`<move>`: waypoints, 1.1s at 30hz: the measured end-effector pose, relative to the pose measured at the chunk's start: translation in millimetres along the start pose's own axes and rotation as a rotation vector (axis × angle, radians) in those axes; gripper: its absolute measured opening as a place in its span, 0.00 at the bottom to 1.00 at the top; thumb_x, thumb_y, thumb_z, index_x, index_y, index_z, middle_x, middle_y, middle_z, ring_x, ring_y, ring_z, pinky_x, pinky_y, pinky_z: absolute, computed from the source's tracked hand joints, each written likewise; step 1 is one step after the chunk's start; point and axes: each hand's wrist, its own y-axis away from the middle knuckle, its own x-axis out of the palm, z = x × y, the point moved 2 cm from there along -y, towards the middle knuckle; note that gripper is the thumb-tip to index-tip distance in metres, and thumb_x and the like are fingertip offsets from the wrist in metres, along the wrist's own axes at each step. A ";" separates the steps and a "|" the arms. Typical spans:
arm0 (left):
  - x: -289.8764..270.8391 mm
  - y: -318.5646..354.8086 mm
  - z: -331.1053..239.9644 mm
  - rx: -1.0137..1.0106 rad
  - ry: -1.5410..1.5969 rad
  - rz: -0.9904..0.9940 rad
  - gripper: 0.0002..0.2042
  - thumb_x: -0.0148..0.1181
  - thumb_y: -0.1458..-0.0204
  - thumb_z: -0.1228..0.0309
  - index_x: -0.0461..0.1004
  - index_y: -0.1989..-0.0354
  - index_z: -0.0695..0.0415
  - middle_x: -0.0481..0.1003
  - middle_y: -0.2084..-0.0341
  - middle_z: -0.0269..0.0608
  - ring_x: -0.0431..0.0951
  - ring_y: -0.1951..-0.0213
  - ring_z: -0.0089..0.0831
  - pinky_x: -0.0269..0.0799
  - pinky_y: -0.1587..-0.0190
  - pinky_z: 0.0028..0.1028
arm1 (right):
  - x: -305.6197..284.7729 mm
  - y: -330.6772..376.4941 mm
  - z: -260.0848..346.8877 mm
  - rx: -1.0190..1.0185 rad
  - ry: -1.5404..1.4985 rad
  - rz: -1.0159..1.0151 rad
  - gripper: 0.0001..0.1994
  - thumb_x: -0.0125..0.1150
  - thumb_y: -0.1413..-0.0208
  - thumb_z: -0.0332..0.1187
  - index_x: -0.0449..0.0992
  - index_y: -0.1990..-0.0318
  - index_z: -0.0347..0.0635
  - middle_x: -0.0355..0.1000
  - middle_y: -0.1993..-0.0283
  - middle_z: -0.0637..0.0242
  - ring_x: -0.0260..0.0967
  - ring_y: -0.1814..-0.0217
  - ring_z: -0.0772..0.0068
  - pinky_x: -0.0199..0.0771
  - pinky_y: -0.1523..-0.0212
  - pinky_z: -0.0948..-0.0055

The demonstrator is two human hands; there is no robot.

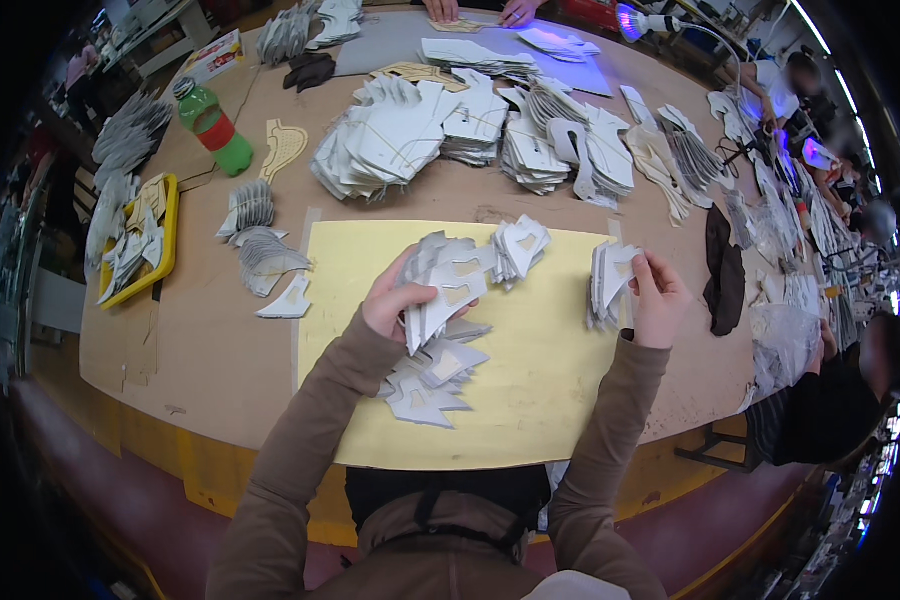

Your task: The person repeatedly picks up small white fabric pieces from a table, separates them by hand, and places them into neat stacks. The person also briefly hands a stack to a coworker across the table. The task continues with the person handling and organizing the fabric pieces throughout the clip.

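Observation:
My left hand [398, 300] is closed around a fanned stack of small grey-white cut pieces [460, 290], thumb on top. The upper piece has a cream patch outlined on it. At the right of the yellow sheet [540, 370], my right hand [658, 292] pinches the edge of a white piece [618, 268] on top of another small stack. Whether that piece is lifted off the stack I cannot tell. Just below my left hand, more pieces lie in a spread pile [430, 385]. A further small stack [518, 248] sits between the hands, at the sheet's far edge.
Large stacks of white pieces [385, 135] stand beyond the sheet. Left are a green bottle [213, 130], a yellow tray [170, 250] and small grey stacks [268, 262]. A dark cloth [723, 270] lies right. Another person's hands [480, 12] work at the far edge; a lamp [645, 22] shines there.

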 end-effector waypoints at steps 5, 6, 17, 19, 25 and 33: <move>-2.3 -0.8 0.1 0.007 -0.050 -0.009 0.32 0.48 0.52 0.76 0.49 0.36 0.64 0.66 0.49 0.59 0.74 0.52 0.48 0.76 0.52 0.38 | -27.9 -10.0 -26.1 0.092 0.216 -0.015 0.11 0.62 0.48 0.28 0.78 0.60 0.29 0.75 0.69 0.67 0.68 0.70 0.83 0.68 0.68 0.83; -1.0 -0.3 0.5 0.014 -0.058 -0.033 0.31 0.48 0.52 0.77 0.50 0.36 0.64 0.66 0.49 0.58 0.75 0.53 0.47 0.76 0.53 0.38 | -30.7 -10.8 -28.7 0.086 0.222 -0.015 0.11 0.62 0.48 0.28 0.78 0.60 0.29 0.75 0.69 0.67 0.68 0.70 0.83 0.68 0.68 0.82; 0.0 0.9 2.6 0.169 -0.243 -0.047 0.29 0.60 0.52 0.78 0.59 0.40 0.63 0.70 0.52 0.44 0.73 0.53 0.28 0.70 0.51 0.25 | 25.1 16.0 10.6 -0.109 -0.039 0.050 0.12 0.57 0.46 0.24 0.75 0.54 0.32 0.73 0.61 0.65 0.67 0.64 0.81 0.68 0.63 0.81; -1.1 1.2 4.0 0.191 -0.305 -0.053 0.28 0.62 0.52 0.77 0.60 0.41 0.63 0.71 0.53 0.42 0.73 0.53 0.26 0.69 0.50 0.24 | 55.3 43.2 31.2 -0.063 -0.203 0.381 0.12 0.56 0.46 0.22 0.73 0.53 0.32 0.72 0.60 0.65 0.66 0.64 0.82 0.68 0.64 0.81; -0.8 0.4 8.6 0.192 -0.487 -0.033 0.25 0.60 0.49 0.74 0.62 0.43 0.64 0.72 0.55 0.40 0.73 0.54 0.24 0.69 0.50 0.23 | 97.6 84.7 32.6 0.128 -0.447 0.617 0.12 0.58 0.48 0.18 0.68 0.56 0.32 0.70 0.64 0.64 0.67 0.66 0.81 0.68 0.66 0.83; -0.7 2.9 5.4 0.090 -0.240 -0.044 0.23 0.55 0.48 0.74 0.61 0.43 0.64 0.72 0.57 0.41 0.74 0.57 0.23 0.71 0.55 0.22 | 93.0 84.5 31.9 0.135 -0.368 0.563 0.13 0.60 0.48 0.19 0.71 0.54 0.28 0.69 0.64 0.67 0.67 0.68 0.84 0.70 0.68 0.85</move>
